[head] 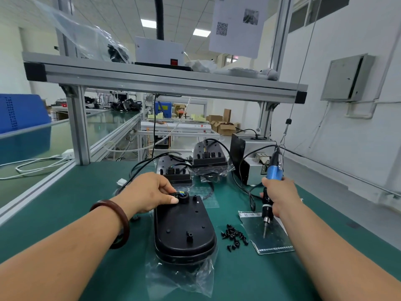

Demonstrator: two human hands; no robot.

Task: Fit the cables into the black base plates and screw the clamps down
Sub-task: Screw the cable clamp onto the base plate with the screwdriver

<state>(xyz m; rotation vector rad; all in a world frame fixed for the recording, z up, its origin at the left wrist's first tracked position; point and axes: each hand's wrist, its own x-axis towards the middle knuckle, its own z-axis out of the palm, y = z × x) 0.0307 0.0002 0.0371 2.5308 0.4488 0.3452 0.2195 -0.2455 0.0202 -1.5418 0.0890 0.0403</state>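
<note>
A person's left hand (149,192) pinches the cable (178,194), its coloured wires showing, at the round collar at the far end of a black base plate (184,227) lying on a clear bag on the green table (86,203). The right hand (280,196) has its fingers wrapped around a blue electric screwdriver (273,168), held bit-down over a laminated card (271,237) whose print is too blurred to read. Black screws (235,236) lie between plate and card. Overhead hangs a sheet (236,25) bearing a QR code.

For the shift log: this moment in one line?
left hand: pinches cable at base plate | right hand: grips screwdriver | screws: loose on mat
</note>
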